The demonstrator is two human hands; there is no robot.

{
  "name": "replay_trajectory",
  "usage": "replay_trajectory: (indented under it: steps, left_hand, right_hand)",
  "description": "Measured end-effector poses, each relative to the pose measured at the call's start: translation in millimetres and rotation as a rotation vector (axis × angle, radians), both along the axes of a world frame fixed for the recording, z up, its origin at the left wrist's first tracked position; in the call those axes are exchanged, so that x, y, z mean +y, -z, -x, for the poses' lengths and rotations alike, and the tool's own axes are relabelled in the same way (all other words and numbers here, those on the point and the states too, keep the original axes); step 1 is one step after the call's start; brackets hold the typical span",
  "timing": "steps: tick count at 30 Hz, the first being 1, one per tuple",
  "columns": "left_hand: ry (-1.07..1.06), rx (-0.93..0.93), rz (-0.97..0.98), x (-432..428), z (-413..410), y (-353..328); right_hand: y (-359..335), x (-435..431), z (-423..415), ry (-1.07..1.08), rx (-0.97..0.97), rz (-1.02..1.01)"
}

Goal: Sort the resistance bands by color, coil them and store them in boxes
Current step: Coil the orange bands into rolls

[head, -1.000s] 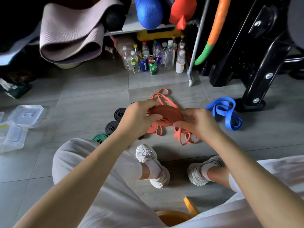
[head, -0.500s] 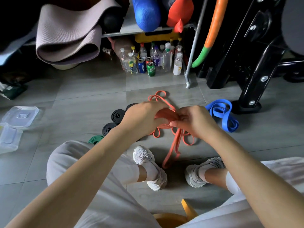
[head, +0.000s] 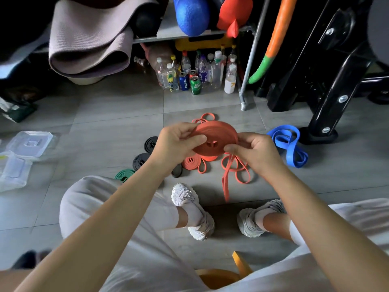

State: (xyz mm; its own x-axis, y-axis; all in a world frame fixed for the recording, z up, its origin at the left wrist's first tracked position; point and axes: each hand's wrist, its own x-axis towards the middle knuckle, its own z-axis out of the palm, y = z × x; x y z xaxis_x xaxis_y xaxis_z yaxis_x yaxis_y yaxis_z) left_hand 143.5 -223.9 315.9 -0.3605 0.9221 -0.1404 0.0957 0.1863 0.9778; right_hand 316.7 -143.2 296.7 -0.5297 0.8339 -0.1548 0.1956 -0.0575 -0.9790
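I hold a coiled orange resistance band (head: pixel 216 137) above the floor, flat face toward me. My left hand (head: pixel 176 142) grips its left edge and my right hand (head: pixel 250 149) pinches its lower right edge; a loose orange tail (head: pixel 227 180) hangs from the coil to the floor. More orange bands (head: pixel 195 162) lie loose under it. Two black coils (head: pixel 140 161) and a green coil (head: pixel 124 174) sit on the floor to the left. A loose blue band (head: pixel 289 146) lies to the right.
Clear plastic boxes (head: pixel 12 171) and a lid (head: pixel 29 142) rest on the tiles at the far left. Bottles and cans (head: pixel 195 74) stand by a shelf behind. A black machine frame (head: pixel 328 108) stands at the right. My feet (head: pixel 193 209) are below the bands.
The coil has turned from hidden between my hands to facing me, and looks larger. The hanging orange tail has grown shorter and swung a little to the right.
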Motion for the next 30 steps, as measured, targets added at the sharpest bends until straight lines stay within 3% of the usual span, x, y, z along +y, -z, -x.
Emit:
replay_trajectory:
  steps: [2,4,8,11,17,24,30]
  left_hand:
    - [-0.014,-0.054,0.028,-3,1,4]
    - [0.018,0.052,0.026,-5,4,6]
    - [0.219,0.771,0.052,-6,5,-2]
    - [0.285,1.014,0.043,-9,-1,-3]
    - [0.183,0.934,0.112,-24,-2,8]
    - [0.017,0.955,0.265,-57,27,-4]
    - [-0.154,0.813,0.270,-103,65,-8]
  right_hand:
    - [1,2,0,-0.024,-0.013,-0.025]
    - [3,5,1,-0.047,-0.057,-0.050]
    - [6,4,6,-0.128,-0.164,-0.186]
    - [5,3,11,-0.224,-0.289,-0.394]
    - [2,3,23,-0.391,-0.386,-0.457]
    - [1,-2,85,-0.633,-0.283,-0.459]
    - [-9,-28,141,-0.801,-0.230,-0.432]
